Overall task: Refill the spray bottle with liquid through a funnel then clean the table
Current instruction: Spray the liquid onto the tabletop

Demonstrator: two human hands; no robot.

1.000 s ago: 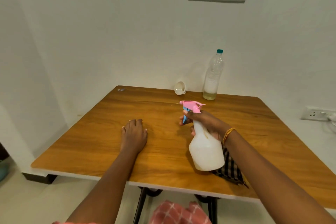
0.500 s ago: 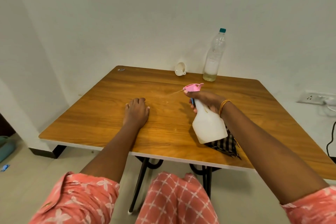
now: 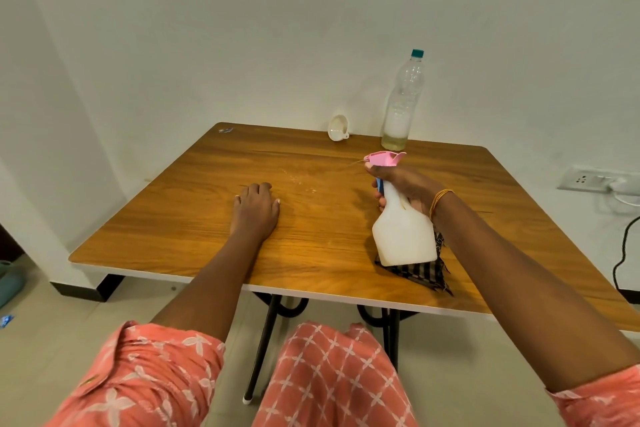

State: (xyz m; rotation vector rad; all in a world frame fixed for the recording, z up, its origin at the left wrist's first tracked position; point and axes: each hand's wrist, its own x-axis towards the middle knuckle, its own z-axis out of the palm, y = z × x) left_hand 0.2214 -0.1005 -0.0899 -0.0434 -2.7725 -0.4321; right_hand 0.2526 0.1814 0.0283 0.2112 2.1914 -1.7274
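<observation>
The right hand (image 3: 403, 184) has its grip wrapped around the neck of the white spray bottle (image 3: 403, 232), fingers curled over the blue trigger (image 3: 380, 185) just under the pink nozzle head (image 3: 384, 159), which points toward the left hand. The bottle is tilted and held just above a dark checked cloth (image 3: 420, 272) that lies on the tabletop (image 3: 329, 253) under it. The left hand (image 3: 256, 206) is well to the left of the spray bottle, lying flat on the wood with fingers relaxed, holding nothing. Between that hand and the bottle there's a scatter of pale droplets (image 3: 298, 180) on the wood. Behind the spray bottle, at the far edge by the wall, a clear plastic bottle (image 3: 403, 104) with a teal cap stands upright with some liquid in the bottom, and a small white funnel (image 3: 337, 127) lies on its side just left of it.
</observation>
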